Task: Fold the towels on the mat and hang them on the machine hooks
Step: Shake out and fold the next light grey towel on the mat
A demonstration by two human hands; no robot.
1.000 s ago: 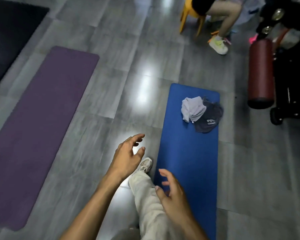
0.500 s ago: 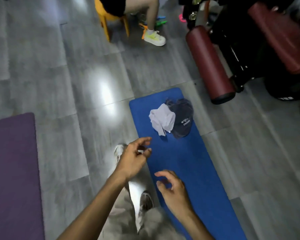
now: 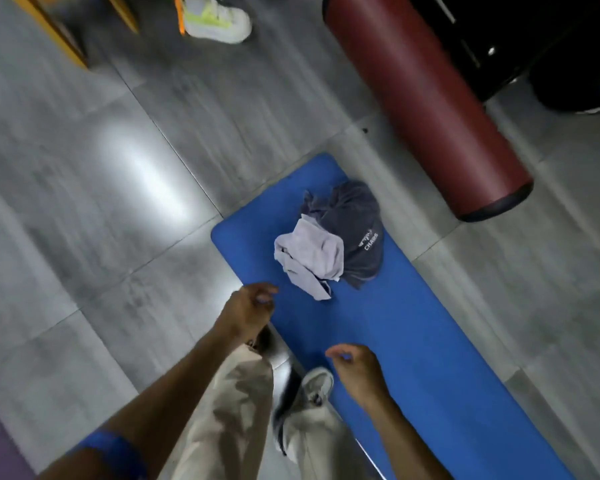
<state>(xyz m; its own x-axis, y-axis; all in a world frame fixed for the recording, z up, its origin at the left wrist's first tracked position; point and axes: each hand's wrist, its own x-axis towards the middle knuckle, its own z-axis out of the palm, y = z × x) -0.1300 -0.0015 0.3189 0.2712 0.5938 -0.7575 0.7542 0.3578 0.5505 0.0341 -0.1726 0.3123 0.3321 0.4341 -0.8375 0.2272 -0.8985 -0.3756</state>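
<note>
Two crumpled towels, a pale towel (image 3: 307,259) over a dark towel (image 3: 359,237), were noted at the far end of the blue mat (image 3: 413,341). The left hand (image 3: 248,308) and right hand (image 3: 359,370) were held apart, loosely curled, empty. The pale one would best be lifted by its corners first.

Towels (image 3: 329,251) crumpled on mat (image 3: 430,341) — hands empty.

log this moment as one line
phase: approach | left hand: empty | right hand: empty | towels: crumpled on blue mat

Grey tiled floor (image 3: 125,209) reflecting overhead light, a maroon padded roller (image 3: 426,98) lying beside black gym equipment (image 3: 520,32), yellow chair legs (image 3: 59,36) beyond.
</note>
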